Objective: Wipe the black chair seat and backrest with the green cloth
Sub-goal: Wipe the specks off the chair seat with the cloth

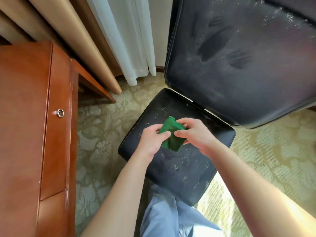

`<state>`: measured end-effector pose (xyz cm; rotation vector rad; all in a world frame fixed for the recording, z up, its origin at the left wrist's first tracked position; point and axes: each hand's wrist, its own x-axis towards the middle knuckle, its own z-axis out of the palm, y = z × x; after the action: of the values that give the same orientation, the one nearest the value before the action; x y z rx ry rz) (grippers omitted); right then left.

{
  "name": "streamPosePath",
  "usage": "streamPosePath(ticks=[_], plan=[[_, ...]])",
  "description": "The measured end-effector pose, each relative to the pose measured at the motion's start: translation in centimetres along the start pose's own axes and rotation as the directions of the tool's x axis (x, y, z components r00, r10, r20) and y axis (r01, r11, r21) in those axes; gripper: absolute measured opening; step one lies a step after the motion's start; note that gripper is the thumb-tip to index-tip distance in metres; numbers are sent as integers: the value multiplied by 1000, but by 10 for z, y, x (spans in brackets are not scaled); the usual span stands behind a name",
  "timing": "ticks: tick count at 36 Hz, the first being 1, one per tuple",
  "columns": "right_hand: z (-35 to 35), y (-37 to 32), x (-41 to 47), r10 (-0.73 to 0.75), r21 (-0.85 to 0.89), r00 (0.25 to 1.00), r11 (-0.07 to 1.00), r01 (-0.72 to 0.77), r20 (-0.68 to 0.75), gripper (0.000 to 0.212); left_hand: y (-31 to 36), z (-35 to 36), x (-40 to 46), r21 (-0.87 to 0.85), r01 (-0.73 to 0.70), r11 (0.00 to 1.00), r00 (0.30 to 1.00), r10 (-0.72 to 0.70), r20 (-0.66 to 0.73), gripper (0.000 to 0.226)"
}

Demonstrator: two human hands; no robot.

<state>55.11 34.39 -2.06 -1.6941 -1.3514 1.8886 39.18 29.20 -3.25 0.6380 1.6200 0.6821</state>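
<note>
You have the green cloth [171, 134] above the dusty chair seat [191, 168], both your left hand [152, 141] and right hand [195, 134] pinching its folded edges; being soft and light, it should bunch easily, so hold it by a flat fold.

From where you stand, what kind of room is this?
Probably a hotel room or bedroom: layered curtains, patterned carpet, and a polished wooden desk beside the black chair.
</note>
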Motion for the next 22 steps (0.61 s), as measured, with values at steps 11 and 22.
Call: streamPosePath(ticks=[11,22], plan=[[18,41,95,269,265,963,929,-258,-7,57,-14,-26,103,-188,77,979,987,-48,154,27],[23,77,175,202,549,951,780,-300,233,34,-43,-17,188,-77,-31,997,999,35,41,23]])
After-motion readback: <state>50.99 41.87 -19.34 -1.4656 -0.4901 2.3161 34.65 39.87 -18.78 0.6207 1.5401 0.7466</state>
